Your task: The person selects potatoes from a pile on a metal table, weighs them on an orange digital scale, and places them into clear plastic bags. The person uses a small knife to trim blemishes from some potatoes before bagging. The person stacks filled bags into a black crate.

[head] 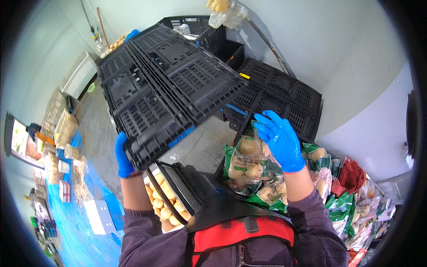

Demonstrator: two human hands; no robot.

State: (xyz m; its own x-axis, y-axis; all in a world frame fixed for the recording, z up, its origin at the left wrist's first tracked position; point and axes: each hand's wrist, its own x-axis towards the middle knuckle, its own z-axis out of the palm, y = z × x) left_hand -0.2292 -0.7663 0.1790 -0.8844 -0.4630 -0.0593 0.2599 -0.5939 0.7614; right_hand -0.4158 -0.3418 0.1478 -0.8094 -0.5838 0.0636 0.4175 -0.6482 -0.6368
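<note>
My left hand (124, 157), in a blue glove, grips the near left corner of a folded black plastic crate (173, 80), which is tilted in front of me. My right hand (280, 142), also gloved in blue, is raised with its fingers apart and holds nothing. Below it, clear and green plastic bags of pale round produce (245, 167) lie in a dark crate. Another folded black crate (280, 96) lies beyond my right hand, on top of more black crates.
Pale peeled produce (165, 203) fills a container near my left forearm. More packed bags (363, 210) and a red cloth (352, 177) are at the right. Black crates (213, 38) stand by the wall. A white box (99, 217) sits on a blue surface (73, 247) at the left.
</note>
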